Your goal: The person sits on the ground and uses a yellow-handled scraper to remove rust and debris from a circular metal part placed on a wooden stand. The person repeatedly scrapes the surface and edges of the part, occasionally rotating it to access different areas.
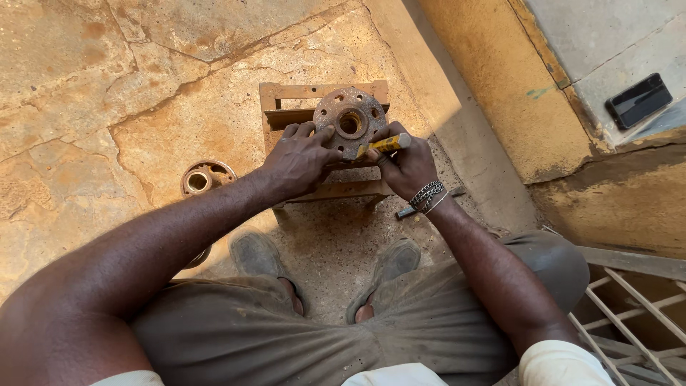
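A rusty round metal hub (349, 119) with a centre bore and several bolt holes lies flat on a small wooden stool (286, 96). My left hand (300, 159) rests on the hub's near-left rim, steadying it. My right hand (406, 166) grips a yellow-handled tool (384, 145), held almost level with its tip against the hub's near edge. A chain bracelet sits on my right wrist.
A second rusty ring-shaped part (205, 178) lies on the cracked stone floor to the left. A dark tool (414, 209) lies on the ground beside the stool. My sandalled feet are below it. A black phone (638, 100) rests on a ledge at right; a metal grate (636, 314) is lower right.
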